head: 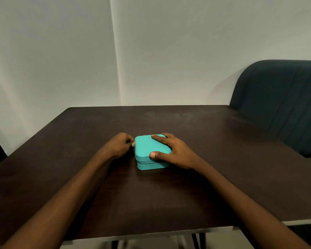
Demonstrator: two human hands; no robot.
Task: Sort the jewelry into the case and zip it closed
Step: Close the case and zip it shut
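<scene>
— What's around the work?
— A dark brown table (205, 133) with a pale front edge, set against a plain white wall (169, 51).
— Anything else?
— A dark blue padded chair (280, 105) at the table's far right corner.

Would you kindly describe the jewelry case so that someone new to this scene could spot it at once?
Start at the dark brown table against the pale wall, with a dark chair to its right. Near the table's middle, between the left hand and the right hand, sits the jewelry case. It is the only bright turquoise thing: a small rounded-square box, lid down.
</scene>
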